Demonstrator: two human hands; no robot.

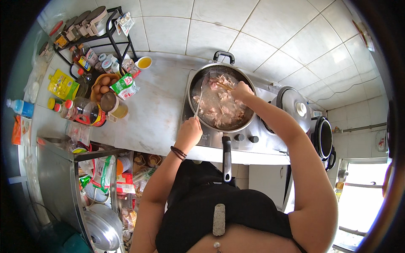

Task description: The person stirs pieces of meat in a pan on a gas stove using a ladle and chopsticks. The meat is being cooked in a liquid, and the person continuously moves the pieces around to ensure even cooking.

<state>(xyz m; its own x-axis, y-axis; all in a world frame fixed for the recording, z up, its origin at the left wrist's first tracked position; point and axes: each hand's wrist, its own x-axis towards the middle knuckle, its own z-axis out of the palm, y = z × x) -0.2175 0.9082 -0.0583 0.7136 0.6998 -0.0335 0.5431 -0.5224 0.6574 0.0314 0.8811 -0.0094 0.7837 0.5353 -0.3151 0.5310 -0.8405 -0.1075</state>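
A deep frying pan (225, 129) sits on the gas stove (208, 142), its black handle towards me. Pieces of pale pink meat (224, 109) lie in cloudy liquid inside it. My left hand (190, 130) grips the handle of a metal spatula (201, 95), whose blade rests in the pan's upper left part. With my right hand (242, 92), over the pan's right side, I hold wooden chopsticks (224, 85); their tips touch meat near the upper middle. The fingers of the right hand are partly hidden from above.
A lidded pot (292, 107) and an open black cooker (325, 137) stand on the right. To the left are a basket of eggs (105, 85), a lidded oil jug (116, 107), sauce bottles (91, 112), a bowl of yellow liquid (144, 63) and a black spice rack (110, 36). Tiled wall behind.
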